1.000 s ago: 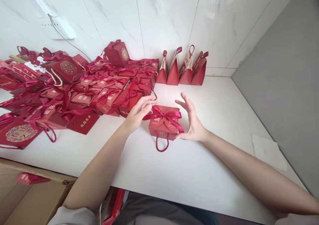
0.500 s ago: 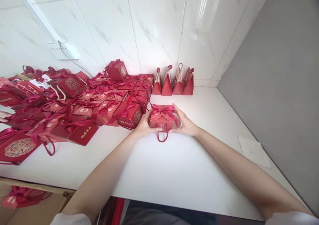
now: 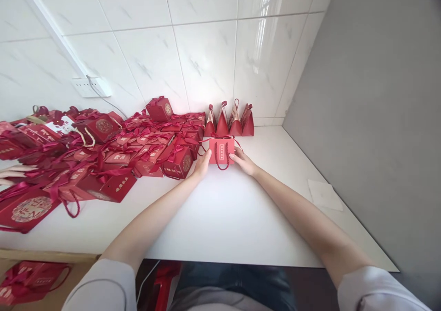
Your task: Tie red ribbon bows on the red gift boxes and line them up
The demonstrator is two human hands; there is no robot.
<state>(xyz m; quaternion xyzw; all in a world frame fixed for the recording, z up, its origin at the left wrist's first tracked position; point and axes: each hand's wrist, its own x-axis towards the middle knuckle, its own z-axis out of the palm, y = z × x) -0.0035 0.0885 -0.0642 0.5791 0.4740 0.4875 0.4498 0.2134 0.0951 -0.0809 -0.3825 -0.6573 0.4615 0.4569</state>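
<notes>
A small red gift box [image 3: 222,152] with a dark red cord handle and a ribbon at its top is between my two hands, its printed side facing me. My left hand [image 3: 203,164] grips the box's left edge. At its lower right edge, my right hand [image 3: 243,161] closes on it with the thumb in front. Just left of my left hand sits a red gift box with a ribbon bow [image 3: 178,163], the nearest of the crowded boxes. Behind the held box, several triangular red boxes [image 3: 222,121] stand in a row against the wall.
Many red ribboned boxes [image 3: 120,157] cover the left of the white table [image 3: 227,219]. Another person's hand [image 3: 15,174] reaches in at far left. A white paper [image 3: 325,195] lies at right by the grey partition [image 3: 372,118]. A cardboard carton [image 3: 79,274] stands below, front left.
The held box has tipped so that its front side, rather than its bow-tied top, faces me, and it is farther back. Another person's hand shows more at the left. My view has shifted.
</notes>
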